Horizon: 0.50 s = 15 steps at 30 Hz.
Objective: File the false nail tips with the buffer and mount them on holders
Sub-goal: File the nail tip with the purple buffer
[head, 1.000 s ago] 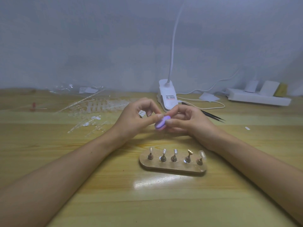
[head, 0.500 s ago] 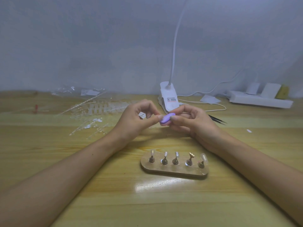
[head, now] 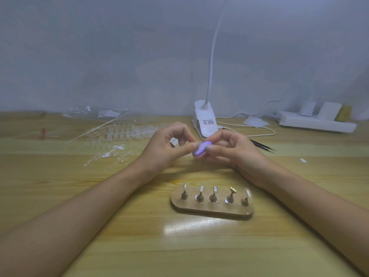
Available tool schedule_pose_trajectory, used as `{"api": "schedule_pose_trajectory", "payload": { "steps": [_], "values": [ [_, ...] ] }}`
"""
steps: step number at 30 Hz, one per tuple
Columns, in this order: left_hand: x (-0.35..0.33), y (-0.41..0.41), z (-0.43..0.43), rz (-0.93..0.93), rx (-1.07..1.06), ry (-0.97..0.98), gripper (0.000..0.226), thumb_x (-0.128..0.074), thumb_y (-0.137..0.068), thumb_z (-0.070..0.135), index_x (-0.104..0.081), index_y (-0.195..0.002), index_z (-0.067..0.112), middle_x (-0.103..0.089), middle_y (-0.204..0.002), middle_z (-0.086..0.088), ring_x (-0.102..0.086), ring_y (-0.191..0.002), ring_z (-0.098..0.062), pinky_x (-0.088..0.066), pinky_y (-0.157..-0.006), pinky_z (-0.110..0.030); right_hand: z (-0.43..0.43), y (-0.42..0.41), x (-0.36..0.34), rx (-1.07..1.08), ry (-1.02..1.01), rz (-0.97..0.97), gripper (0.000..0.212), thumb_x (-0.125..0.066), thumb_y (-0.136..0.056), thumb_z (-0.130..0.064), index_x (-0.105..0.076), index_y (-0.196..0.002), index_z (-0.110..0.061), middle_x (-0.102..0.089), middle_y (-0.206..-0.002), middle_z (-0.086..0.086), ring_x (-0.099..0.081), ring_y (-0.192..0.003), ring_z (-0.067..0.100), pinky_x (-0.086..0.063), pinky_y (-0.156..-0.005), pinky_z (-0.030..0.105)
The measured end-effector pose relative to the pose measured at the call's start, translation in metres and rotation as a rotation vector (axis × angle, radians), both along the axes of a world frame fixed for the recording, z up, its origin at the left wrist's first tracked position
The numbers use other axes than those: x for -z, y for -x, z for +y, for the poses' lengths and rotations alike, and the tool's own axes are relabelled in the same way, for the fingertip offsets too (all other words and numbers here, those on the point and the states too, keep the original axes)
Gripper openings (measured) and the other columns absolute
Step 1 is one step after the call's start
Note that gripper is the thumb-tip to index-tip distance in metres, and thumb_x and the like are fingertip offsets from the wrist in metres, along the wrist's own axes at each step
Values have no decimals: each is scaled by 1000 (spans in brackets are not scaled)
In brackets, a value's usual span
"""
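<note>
buffer: small purple oval pad, held off the table between the two hands, at 12 o'clock from the holder stand. It is tilted, with its upper end toward 1 o'clock.
right hand: fingers curled, with thumb and forefinger pinching the buffer's right edge in a narrow grip.
left hand: fingers curled in, thumb tip touching the buffer's left edge. Anything pinched there is too small to see, so its grip cannot be told.
holder stand: oblong wooden base on the table at 6 o'clock from the hands and apart from them.
holders: five metal pegs standing in a row on the stand.
nail tip: clear, mounted on the holder at the stand's 3 o'clock end. A pale tip seems to sit on the 9 o'clock end holder.
nail tip sprues: clear strips scattered at 9 to 10 o'clock from the left hand.
clip lamp: white, at 12 o'clock just behind the hands, its neck rising out of view.
tweezers: black, at 3 o'clock from the right hand and partly hidden by it.
power strip: white, at 2 o'clock by the wall.
table: pale wood.
</note>
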<state>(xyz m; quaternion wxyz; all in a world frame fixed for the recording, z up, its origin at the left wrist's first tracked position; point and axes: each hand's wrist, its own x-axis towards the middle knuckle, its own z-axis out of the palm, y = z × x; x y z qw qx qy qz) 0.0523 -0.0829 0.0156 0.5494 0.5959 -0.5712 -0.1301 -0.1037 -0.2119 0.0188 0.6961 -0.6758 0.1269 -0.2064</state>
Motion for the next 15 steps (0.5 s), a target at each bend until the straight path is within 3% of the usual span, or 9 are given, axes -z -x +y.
{"api": "schedule_pose_trajectory", "payload": {
  "steps": [5,11,15],
  "values": [
    [1,0,0,2,-3,0,15,-74,-85,12,-64,-74,14,-49,-73,7,-46,-70,-5,-34,-61,-20,-1,1,0,37,-2,-27,20,-73,-79,-12,-63,-95,-5,-74,-100,21,-73,-93,25,-58,-81,29],
    [1,-1,-2,-21,21,-1,17,-73,-85,13,-62,-73,19,-48,-71,9,-46,-69,-5,-34,-61,-22,-1,1,1,58,23,-33,25,-69,-85,-9,-62,-104,6,-72,-100,26,-72,-91,30,-59,-87,39],
    [2,0,-2,-22,44,-22,17,-73,-86,13,-61,-73,16,-46,-70,11,-44,-67,-4,-32,-59,-22,2,1,0,27,45,-6,22,-71,-82,-10,-64,-100,1,-74,-96,24,-74,-88,32,-60,-82,38]
  ]
}}
